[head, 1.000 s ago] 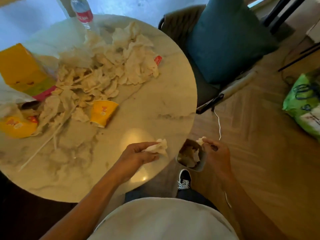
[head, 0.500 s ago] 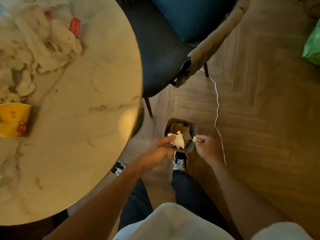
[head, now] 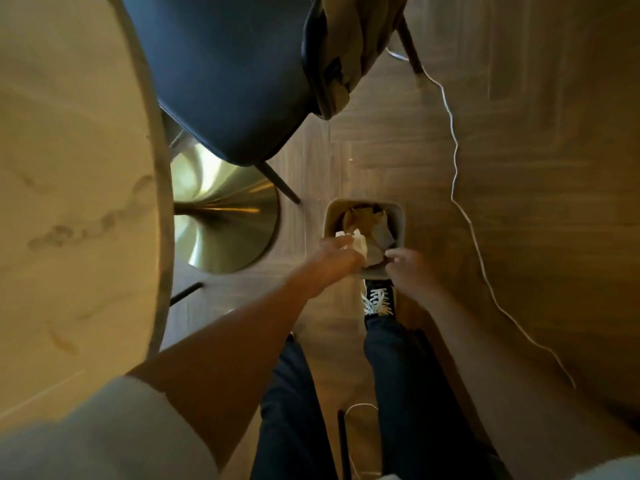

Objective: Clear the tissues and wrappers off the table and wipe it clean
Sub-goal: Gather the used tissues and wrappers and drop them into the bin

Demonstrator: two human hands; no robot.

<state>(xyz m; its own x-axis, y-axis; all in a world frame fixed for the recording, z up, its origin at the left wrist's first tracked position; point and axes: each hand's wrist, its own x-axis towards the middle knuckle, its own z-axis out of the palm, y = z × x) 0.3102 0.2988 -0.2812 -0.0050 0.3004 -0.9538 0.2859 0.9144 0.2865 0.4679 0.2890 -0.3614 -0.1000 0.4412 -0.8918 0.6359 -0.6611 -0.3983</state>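
Over the bin (head: 398, 216) on the floor, beside the table (head: 69, 168), both hands meet. The left hand (head: 337, 258) pinches a crumpled white tissue (head: 358, 242) just above the bin's near rim, with paper already lying inside. The right hand (head: 407, 268) hovers at the same rim with fingers curled; blur hides whether it holds a scrap or nothing, so I cannot tell. A tissue like this looks feather-light, soft and limp. It would crush rather than resist, tear if tugged, and drift if dropped from high up. My guess is that a loose pinch on the bunched middle suits it best, released low inside the bin. A chair (head: 225, 74) stands close by, and a white cord (head: 453, 161) trails across the floor.
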